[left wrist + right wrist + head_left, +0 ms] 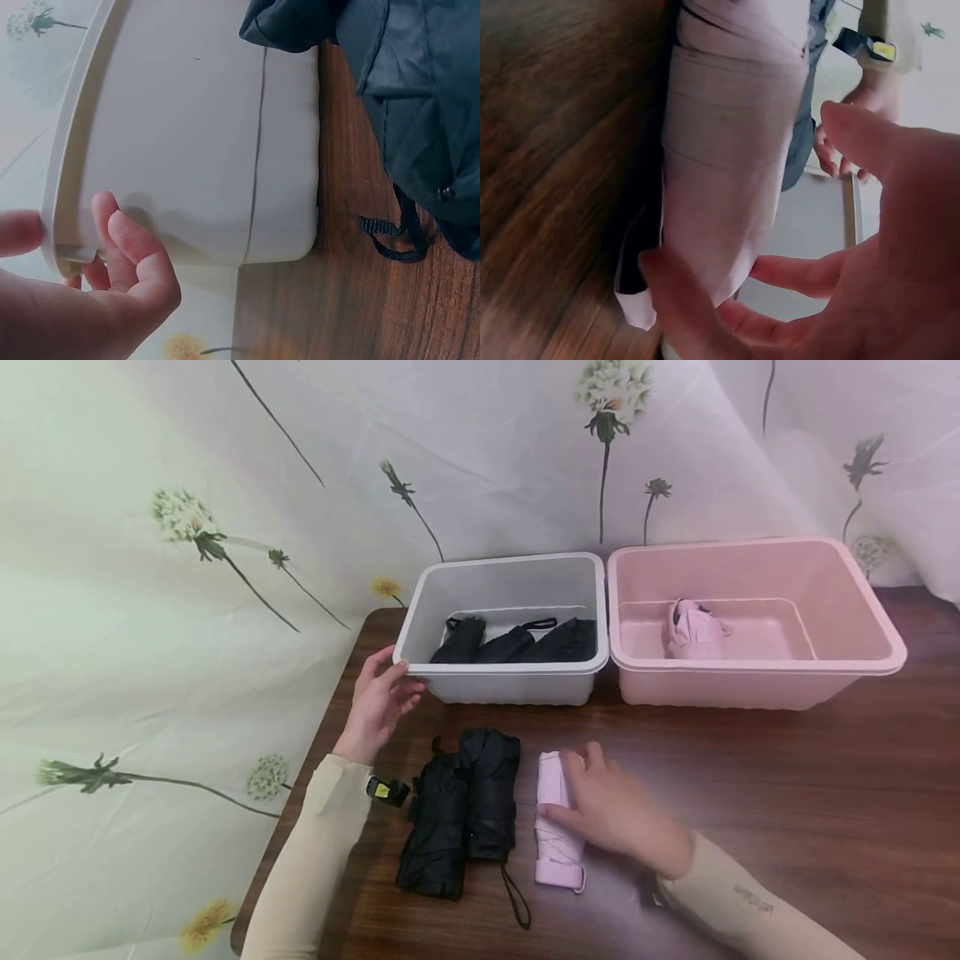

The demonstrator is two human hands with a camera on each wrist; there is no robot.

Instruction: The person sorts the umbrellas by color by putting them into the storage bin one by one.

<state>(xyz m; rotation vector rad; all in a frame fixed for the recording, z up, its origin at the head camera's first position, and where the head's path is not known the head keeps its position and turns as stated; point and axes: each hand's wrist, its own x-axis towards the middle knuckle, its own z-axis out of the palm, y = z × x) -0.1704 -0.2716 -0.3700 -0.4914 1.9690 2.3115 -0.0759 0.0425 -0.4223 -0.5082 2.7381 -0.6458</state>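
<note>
My left hand (377, 703) grips the near left corner of a light grey plastic bin (517, 687), thumb on the rim and fingers under it. In the left wrist view the fingers (142, 251) bend below the rim. My right hand (618, 806) is over a folded pink umbrella (557, 847) lying on the table. In the right wrist view, its fingertips are at one end of the umbrella (724, 135), with the thumb held away from the fabric. Two folded black umbrellas (433, 827) (491, 793) lie side by side to the left of the pink one.
Three black umbrellas (558, 642) lie inside the grey bin. Right beside it stands a pink bin (750, 687) holding one pink umbrella (694, 633). Both stand at the back of the brown wooden table (825, 793), before a flower-patterned cloth (495, 468).
</note>
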